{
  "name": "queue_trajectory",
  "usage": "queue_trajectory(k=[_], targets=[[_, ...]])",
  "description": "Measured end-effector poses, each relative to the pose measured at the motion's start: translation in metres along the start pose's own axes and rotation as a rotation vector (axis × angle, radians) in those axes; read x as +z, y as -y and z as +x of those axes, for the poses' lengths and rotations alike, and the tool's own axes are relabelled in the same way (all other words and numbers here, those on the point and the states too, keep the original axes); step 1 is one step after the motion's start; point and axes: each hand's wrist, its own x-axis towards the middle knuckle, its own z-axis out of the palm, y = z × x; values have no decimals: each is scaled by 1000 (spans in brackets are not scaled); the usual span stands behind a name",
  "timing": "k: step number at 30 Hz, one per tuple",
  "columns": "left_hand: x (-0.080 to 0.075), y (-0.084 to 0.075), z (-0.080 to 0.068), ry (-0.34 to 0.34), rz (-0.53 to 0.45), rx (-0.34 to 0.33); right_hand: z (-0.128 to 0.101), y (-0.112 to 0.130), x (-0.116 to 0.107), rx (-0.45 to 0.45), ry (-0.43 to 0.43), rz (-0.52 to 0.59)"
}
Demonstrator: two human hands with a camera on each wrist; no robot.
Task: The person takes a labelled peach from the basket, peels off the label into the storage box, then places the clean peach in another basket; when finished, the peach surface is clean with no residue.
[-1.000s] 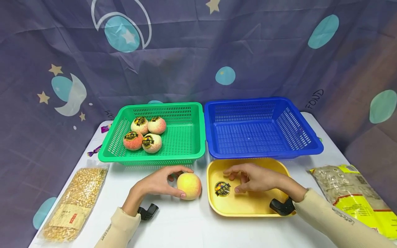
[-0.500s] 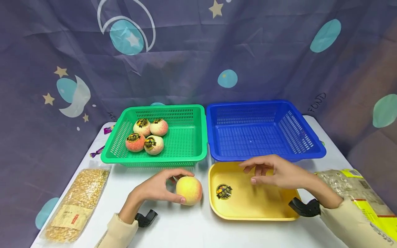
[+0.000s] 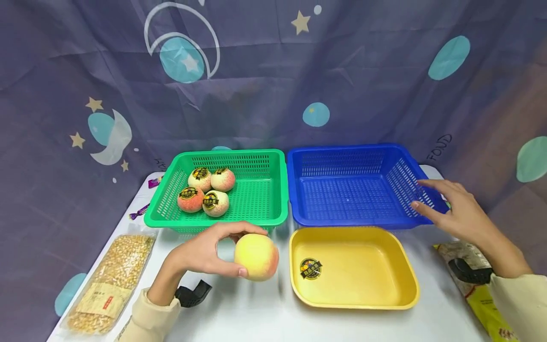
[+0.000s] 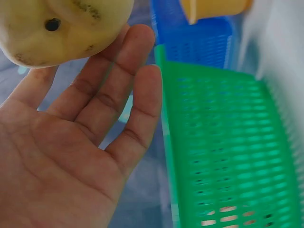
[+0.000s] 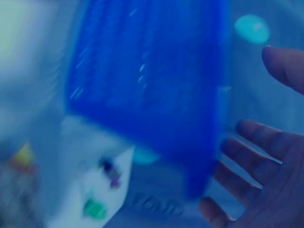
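A green basket (image 3: 256,190) stands at the back left of the white table (image 3: 256,313) and holds four peaches (image 3: 206,191) with dark round stickers, bunched in its left half. Just beside it on the right is a blue basket (image 3: 346,190), with nothing to be seen inside. In front of the blue basket lies a yellow tray (image 3: 384,289) with a single round sticker (image 3: 311,268) on its floor near the left wall. The peach (image 3: 256,257) in hand, yellow with a pink blush and no sticker showing, is just left of the tray and in front of the green basket. The left hand (image 3: 205,254) grasps it from the left side, fingers arched over the top and thumb underneath; the left wrist view shows the fruit resting against the fingertips with the palm open behind it. The right hand (image 3: 457,213) reaches forward with fingers spread and fairly straight at the right rim of the blue basket, grasping nothing; whether it touches the rim cannot be told.
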Motion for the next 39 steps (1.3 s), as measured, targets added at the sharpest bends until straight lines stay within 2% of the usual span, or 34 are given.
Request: queue_trajectory(k=[4, 10, 14, 21, 30, 34, 39], targets=[[-14, -5, 10, -43, 19, 1, -4, -20, 6, 77, 103, -96], [-34, -7, 34, -117, 50, -47, -8, -28, 10, 106, 169, -94], [-47, -3, 57, -151, 58, -43, -8, -27, 11, 120, 196, -81], [-62, 5, 104, -184, -4, -44, -11, -28, 15, 140, 207, -58], [-58, 6, 171, -178, -57, 1, -15, -29, 19, 117, 180, -39], [-49, 9, 200, -179, -97, 20, -14, -28, 19, 119, 184, -28], [-34, 17, 231, -156, -119, 2, -13, -26, 19, 131, 202, -10]])
